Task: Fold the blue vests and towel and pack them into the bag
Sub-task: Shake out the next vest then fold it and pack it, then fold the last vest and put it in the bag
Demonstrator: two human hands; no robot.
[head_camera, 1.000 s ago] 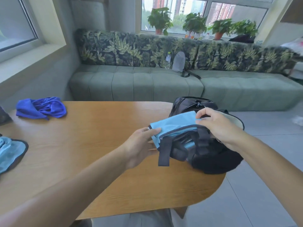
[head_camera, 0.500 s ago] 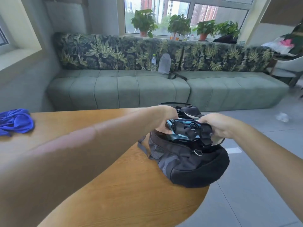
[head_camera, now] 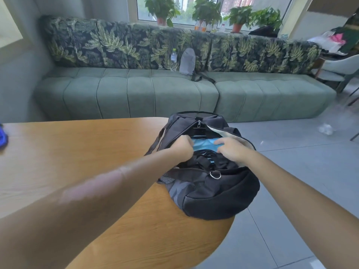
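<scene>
Since a second ago the light-blue towel (head_camera: 204, 143) has sunk from above the bag's rim into its open mouth, both hands following it down. Near the viewer, the rounded wooden table (head_camera: 81, 152) carries the black bag (head_camera: 211, 189), which overhangs its edge above grey floor tiles. The left hand (head_camera: 183, 147) curls on the towel's left end; the right hand (head_camera: 231, 149) clutches its right end. A blue vest (head_camera: 3, 136) peeks in at far left. Beyond stands a green sofa (head_camera: 136, 90) with leaf-print cushions, then potted plants (head_camera: 162, 8) on the windowsill. No writing is legible.
</scene>
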